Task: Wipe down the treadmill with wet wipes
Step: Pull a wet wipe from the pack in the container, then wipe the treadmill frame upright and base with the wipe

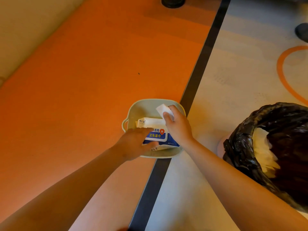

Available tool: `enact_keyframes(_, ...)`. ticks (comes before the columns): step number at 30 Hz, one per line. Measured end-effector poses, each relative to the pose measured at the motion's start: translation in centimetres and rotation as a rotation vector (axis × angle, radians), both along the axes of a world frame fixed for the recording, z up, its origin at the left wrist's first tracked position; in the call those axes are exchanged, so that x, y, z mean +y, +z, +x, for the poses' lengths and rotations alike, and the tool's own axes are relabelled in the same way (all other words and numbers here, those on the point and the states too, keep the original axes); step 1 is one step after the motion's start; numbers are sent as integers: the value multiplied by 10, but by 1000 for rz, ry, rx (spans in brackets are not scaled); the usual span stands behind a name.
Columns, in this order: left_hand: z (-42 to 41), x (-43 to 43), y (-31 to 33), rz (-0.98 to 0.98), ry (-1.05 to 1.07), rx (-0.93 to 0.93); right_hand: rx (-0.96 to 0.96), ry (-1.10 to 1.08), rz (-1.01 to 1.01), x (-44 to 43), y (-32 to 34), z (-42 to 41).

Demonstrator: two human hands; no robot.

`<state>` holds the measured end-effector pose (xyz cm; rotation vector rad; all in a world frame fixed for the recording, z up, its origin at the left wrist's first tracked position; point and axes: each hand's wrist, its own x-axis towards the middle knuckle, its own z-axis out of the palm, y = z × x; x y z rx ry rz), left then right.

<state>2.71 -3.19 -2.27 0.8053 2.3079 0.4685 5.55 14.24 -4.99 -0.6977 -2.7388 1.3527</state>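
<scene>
A blue and white wet wipes pack [156, 133] lies inside a pale green basket [141, 107] on the floor. My left hand [135, 144] holds the pack down at its left end, thumb along the near side. My right hand [177, 125] pinches a white wipe [162, 110] that stands up from the top of the pack. No treadmill is visible in the head view.
The basket sits at the edge of an orange floor strip [91, 72], beside a dark line [201, 67] and a pale patterned floor [241, 80]. A bin lined with a black bag [283, 124], with white wipes inside, stands at the right. A dark round base [173, 1] is at the top.
</scene>
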Motion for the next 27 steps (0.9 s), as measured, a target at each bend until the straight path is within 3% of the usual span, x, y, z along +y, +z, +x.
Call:
enact_keyframes(3,13,2,43,-141,55,-15,-161,-63,-171,-8,38,15)
enact_keyframes(6,21,-6,102,-208,51,-5,-303,-3,-179,-14,104,28)
enact_keyframes(11,27,-16,232,-207,120,22,-369,161,29,-13,254,30)
enact_keyframes(15,45,-16,350,-44,339,67,-265,227,157,-12,384,33)
enact_keyframes(20,76,-14,504,80,348,226,-45,182,324,3,551,61)
enact_keyframes(23,97,-13,594,132,331,297,41,139,285,15,640,89)
enact_keyframes(27,136,-19,681,208,301,307,144,98,66,21,737,138)
